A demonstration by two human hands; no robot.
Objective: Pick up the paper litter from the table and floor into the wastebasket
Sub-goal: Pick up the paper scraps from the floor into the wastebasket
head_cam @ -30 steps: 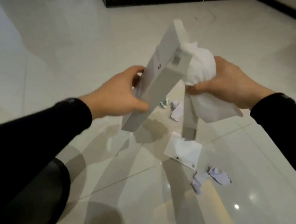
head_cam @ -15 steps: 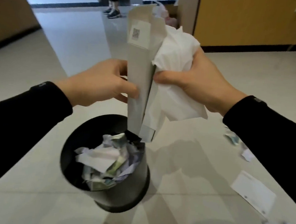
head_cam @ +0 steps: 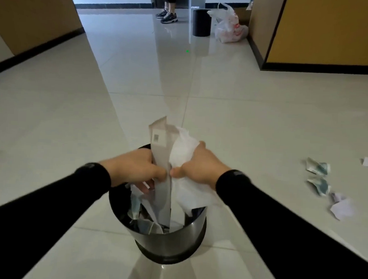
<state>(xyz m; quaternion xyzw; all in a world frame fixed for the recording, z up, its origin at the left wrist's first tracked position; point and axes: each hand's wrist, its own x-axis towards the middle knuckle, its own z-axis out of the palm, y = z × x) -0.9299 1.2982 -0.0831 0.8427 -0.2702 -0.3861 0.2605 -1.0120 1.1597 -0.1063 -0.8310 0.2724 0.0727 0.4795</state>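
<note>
A black round wastebasket [head_cam: 168,244] stands on the tiled floor just below me, with several crumpled papers inside. My left hand [head_cam: 134,168] grips a long flat white cardboard sleeve [head_cam: 160,146] that stands upright with its lower end inside the basket. My right hand [head_cam: 200,166] is closed on a crumpled white paper [head_cam: 183,148] pressed against the sleeve, over the basket's mouth. More paper litter lies on the floor to the right: two greenish scraps [head_cam: 318,168] and a pale crumpled piece [head_cam: 341,206].
A yellow-brown cabinet [head_cam: 327,31] stands at the back right and a wall panel [head_cam: 33,11] at the left. Farther down the hall are a second black bin [head_cam: 201,23], a plastic bag [head_cam: 227,24] and a person's feet [head_cam: 167,16].
My view swung from the littered floor to the wastebasket. Both hands moved down with the sleeve and crumpled paper, whose lower ends now sit in the basket.
</note>
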